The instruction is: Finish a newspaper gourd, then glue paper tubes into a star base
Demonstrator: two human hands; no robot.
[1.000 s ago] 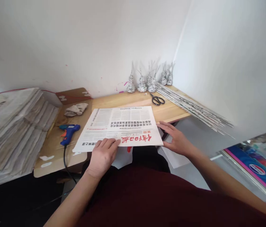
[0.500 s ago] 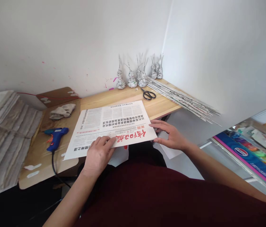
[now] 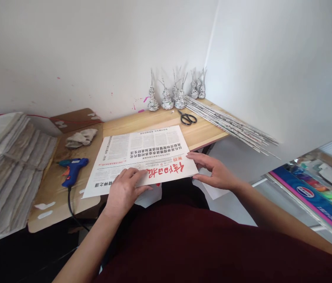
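While the left hand (image 3: 123, 192) steadies the newspaper (image 3: 151, 151), the right hand (image 3: 217, 171) frames its corner.

From the head view, the newspaper lies on the wooden surface (image 3: 205, 134), its near edge jutting over toward the lap. The left grip has bent fingers atop that edge and the thumb beside it; whether it pinches the sheets, I cannot tell. The right grip stands half open, thumb and fingers parted around the near right corner, fingertips at the side edge, with no firm hold visible. To square the layers well, I judge, press lightly with the left, keep the 2 hands' pressure even, and avoid buckling the overhang. Scissors (image 3: 188, 118) lie beyond; a glue gun (image 3: 73, 172) sits left.
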